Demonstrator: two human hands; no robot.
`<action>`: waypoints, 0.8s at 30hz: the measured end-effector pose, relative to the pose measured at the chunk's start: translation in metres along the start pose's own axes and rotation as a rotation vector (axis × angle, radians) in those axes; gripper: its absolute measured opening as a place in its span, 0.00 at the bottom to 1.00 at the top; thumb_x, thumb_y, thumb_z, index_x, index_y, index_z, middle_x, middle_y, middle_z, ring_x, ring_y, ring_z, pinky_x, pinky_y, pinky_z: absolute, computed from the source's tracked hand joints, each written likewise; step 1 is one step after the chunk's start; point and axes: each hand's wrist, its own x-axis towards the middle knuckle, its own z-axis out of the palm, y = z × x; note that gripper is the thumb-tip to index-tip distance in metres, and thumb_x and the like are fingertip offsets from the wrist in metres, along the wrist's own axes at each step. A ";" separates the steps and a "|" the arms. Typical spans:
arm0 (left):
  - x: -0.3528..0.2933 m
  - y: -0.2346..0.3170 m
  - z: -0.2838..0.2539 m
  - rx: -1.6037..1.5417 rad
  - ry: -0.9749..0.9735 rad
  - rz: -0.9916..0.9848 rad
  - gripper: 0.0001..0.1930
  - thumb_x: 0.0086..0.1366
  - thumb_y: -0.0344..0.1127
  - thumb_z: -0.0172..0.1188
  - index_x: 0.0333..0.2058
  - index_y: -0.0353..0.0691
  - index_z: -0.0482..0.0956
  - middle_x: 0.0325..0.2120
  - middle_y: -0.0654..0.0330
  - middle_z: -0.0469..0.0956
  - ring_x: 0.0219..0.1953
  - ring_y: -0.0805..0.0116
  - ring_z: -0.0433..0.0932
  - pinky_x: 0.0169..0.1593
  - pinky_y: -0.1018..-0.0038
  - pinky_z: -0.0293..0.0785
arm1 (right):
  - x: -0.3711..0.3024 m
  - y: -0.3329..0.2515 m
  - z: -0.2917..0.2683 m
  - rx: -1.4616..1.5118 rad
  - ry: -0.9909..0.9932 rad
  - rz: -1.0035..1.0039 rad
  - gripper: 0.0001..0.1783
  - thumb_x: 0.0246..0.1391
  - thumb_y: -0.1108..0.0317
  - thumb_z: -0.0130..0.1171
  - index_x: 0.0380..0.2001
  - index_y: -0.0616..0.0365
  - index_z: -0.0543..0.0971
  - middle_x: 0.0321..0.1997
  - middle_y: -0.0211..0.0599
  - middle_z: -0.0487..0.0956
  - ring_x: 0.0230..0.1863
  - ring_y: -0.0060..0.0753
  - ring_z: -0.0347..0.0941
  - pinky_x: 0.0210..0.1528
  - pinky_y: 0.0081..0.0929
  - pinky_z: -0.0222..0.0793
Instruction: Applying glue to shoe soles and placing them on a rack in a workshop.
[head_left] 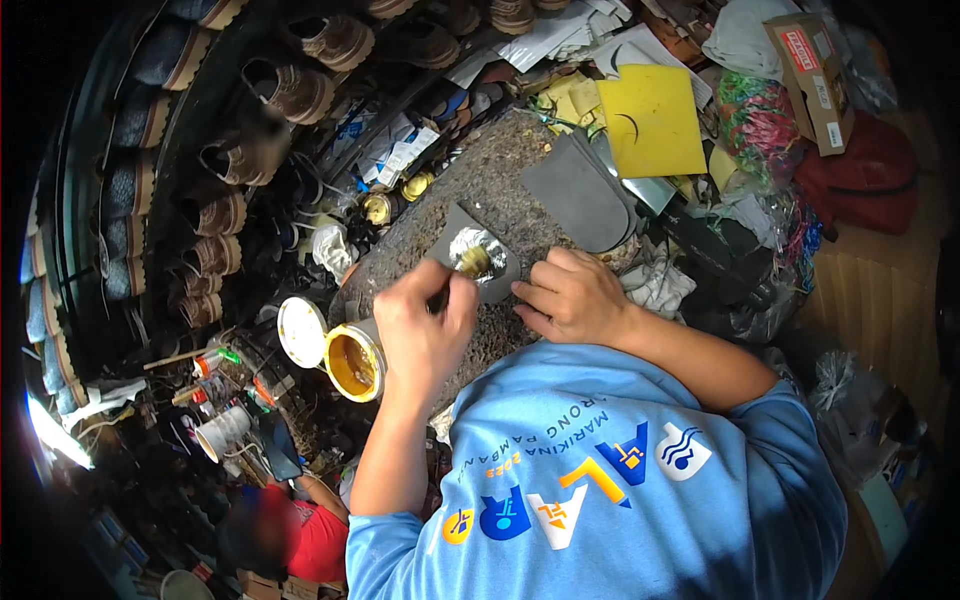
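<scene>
My left hand (425,320) is closed around a small brush (475,262), its yellowish bristles pressed to a grey sole-shaped piece (497,290). A shiny wet patch covers the middle of that piece, which lies on a rough, crusted work surface (400,255). With curled fingers my right hand (575,300) grips the piece's right edge. Beside my left wrist stands a tub (378,340) of amber glue (350,365), its white lid (301,332) swung aside. Beyond my right hand lies a stack of similar grey pieces (580,195).
Yellow sheet material (655,125) lies behind the grey stack. Racks of brown shoes (290,90) line the left side. Small tins (378,208) sit at the surface's left edge. A red bag (865,180) is at far right; a person in a red shirt (320,540) is at lower left.
</scene>
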 end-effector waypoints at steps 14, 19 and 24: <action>0.025 -0.002 0.008 -0.005 0.118 -0.026 0.09 0.60 0.31 0.62 0.24 0.31 0.79 0.16 0.48 0.77 0.18 0.56 0.78 0.27 0.65 0.74 | 0.002 0.000 0.001 0.033 0.049 -0.001 0.15 0.40 0.62 0.73 0.33 0.56 0.87 0.26 0.27 0.72 0.31 0.34 0.70 0.31 0.32 0.69; 0.031 0.002 -0.004 -0.003 0.013 -0.156 0.10 0.59 0.33 0.62 0.26 0.31 0.81 0.17 0.46 0.78 0.19 0.58 0.79 0.29 0.66 0.75 | 0.001 0.003 0.002 0.039 0.044 -0.001 0.14 0.40 0.63 0.73 0.33 0.56 0.87 0.26 0.27 0.72 0.31 0.33 0.69 0.31 0.32 0.70; 0.056 -0.010 0.005 0.054 0.157 -0.137 0.11 0.58 0.35 0.61 0.27 0.29 0.83 0.16 0.46 0.79 0.18 0.61 0.79 0.29 0.67 0.75 | 0.003 0.002 0.002 0.046 0.049 -0.001 0.13 0.41 0.64 0.72 0.32 0.56 0.88 0.26 0.27 0.73 0.31 0.33 0.70 0.32 0.31 0.70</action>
